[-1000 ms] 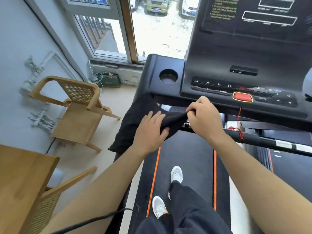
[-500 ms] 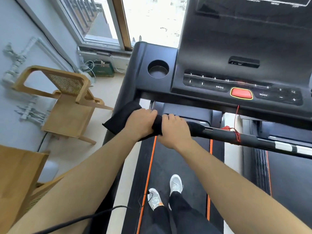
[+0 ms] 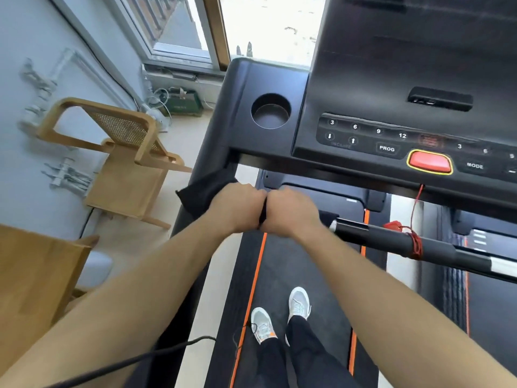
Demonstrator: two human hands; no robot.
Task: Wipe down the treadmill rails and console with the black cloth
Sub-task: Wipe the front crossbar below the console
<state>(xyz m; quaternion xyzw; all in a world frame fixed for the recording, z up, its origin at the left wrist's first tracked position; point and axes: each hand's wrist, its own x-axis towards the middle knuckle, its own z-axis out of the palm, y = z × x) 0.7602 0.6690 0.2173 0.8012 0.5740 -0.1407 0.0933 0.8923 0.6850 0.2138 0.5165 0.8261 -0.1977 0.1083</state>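
Note:
My left hand [image 3: 237,207] and my right hand [image 3: 291,212] sit knuckle to knuckle, both closed around the black cloth [image 3: 204,191] wrapped over the left end of the treadmill's horizontal rail [image 3: 391,239]. A loose flap of cloth hangs out to the left of my left hand, against the dark upright. The console [image 3: 377,141] is just above my hands, with number keys, a PROG key and a red stop button [image 3: 429,162]. A round cup holder [image 3: 270,111] is at the console's left.
A red safety cord [image 3: 414,236] is wound around the rail to the right of my hands. Wooden chair [image 3: 126,163] and wooden table [image 3: 33,275] stand left of the treadmill. My feet [image 3: 279,312] are on the belt. A window is ahead.
Both hands have slid left along the rail with the cloth and closed up against each other. More bare rail shows to the right, and less cloth hangs loose.

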